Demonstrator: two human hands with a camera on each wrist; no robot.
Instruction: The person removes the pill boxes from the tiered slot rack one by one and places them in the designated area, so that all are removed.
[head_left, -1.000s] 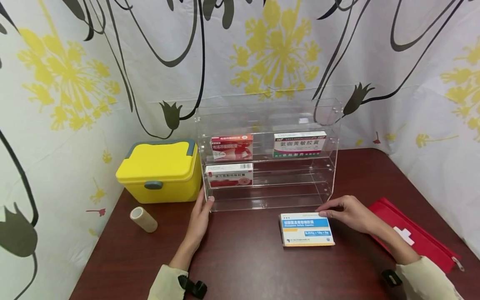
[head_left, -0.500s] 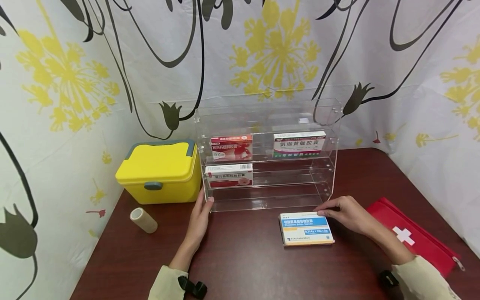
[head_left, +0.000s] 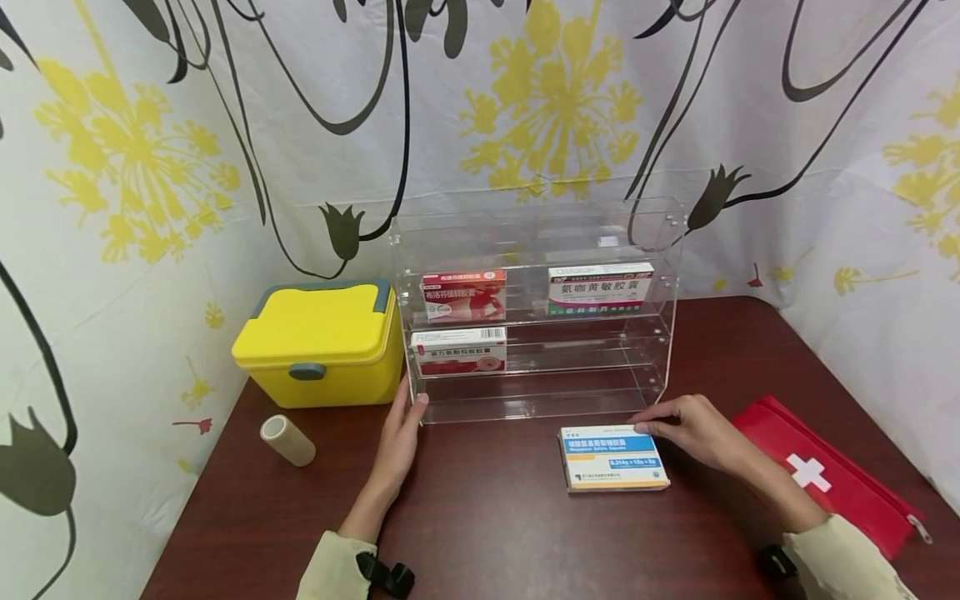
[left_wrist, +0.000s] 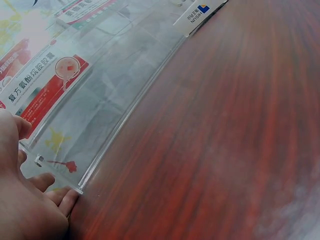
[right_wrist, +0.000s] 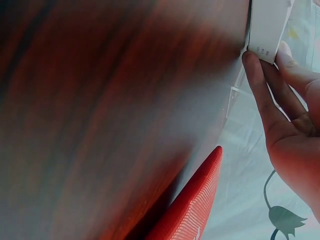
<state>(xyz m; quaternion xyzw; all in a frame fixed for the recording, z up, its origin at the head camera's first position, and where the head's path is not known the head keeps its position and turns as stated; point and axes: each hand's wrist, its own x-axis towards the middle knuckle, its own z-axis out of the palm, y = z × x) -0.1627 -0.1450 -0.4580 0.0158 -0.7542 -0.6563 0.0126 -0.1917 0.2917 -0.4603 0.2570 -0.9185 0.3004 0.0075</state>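
**Capsule box pinched at one corner in front of the clear rack**

The blue-and-white box (head_left: 613, 460) is in front of the clear rack (head_left: 480, 410), toward its right end, label up and seemingly flat on the table (head_left: 487, 517). The right hand (head_left: 697, 429) pinches its back right corner between thumb and fingers. At the rack's front left corner, the left hand (head_left: 399, 433) grips the side panel, thumb at the front edge.

For good handling, a light pinch on the stiff edges should spare the thin card. A corner hold probably lets the far end dip if the box is raised; gripping nearer the middle of the short side would likely carry it more level. Steady, gentle pressure from the left hand should stop the light rack from sliding.

The box reads 硫酸氨基葡萄糖胶囊, with "Glucosamine Sulfate Capsules" in small print; the left wrist view shows HISUN beside a logo. On the rack's higher filled tier, the red box (head_left: 465, 296) at left says 布洛芬缓释胶囊 and the white-and-green box (head_left: 600, 289) at right 氨咖黄敏胶囊. On the tier below, at the rack's left end, the white-and-red box (head_left: 459, 351) says 复方氨酚烷胺胶囊. The finer print is too small to read. Right of the rack and nearer the person, the red pouch (head_left: 847, 492) bears a white cross.
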